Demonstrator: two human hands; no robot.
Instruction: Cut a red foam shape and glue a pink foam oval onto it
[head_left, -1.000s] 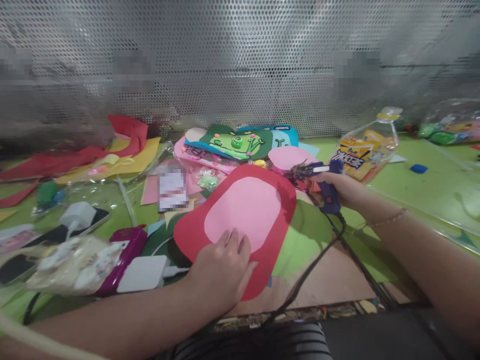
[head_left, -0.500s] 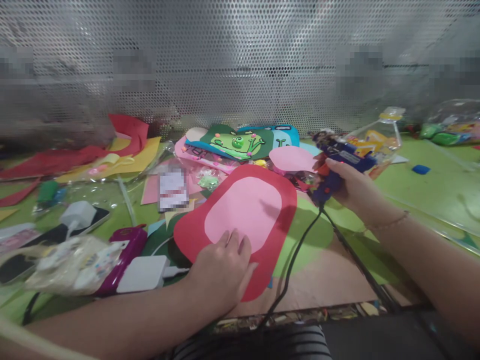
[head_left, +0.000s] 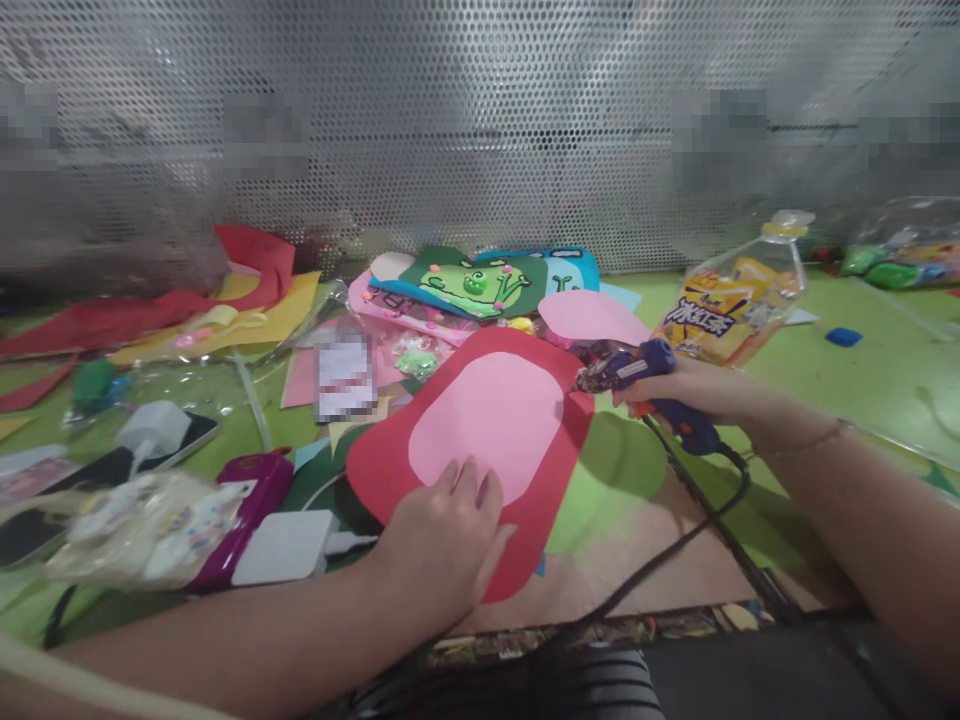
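Note:
My left hand [head_left: 442,540] lies flat with its fingers on the lower part of a red paper shape [head_left: 540,540] and the pink paper panel [head_left: 491,420] on top of it. In my right hand [head_left: 686,395] is a blue corded glue gun [head_left: 652,375], tilted with its crusted nozzle pointing left. That nozzle is over the red shape's upper right edge; whether it touches cannot be seen. A green paper shape [head_left: 615,485] shows from beneath the red one. The gun's black cord [head_left: 667,550] runs down toward the table's front edge.
A decorated green and blue paper piece [head_left: 480,285] and a pink oval [head_left: 592,317] lie behind. A plastic bottle [head_left: 739,300] stands back right. At left are a white charger [head_left: 285,548], a purple power bank [head_left: 247,510], a phone [head_left: 187,440] and red paper [head_left: 135,315].
The glue gun has swung from upright to pointing left and come down to the red shape's edge. Its cord has shifted right. My left hand has stayed in place.

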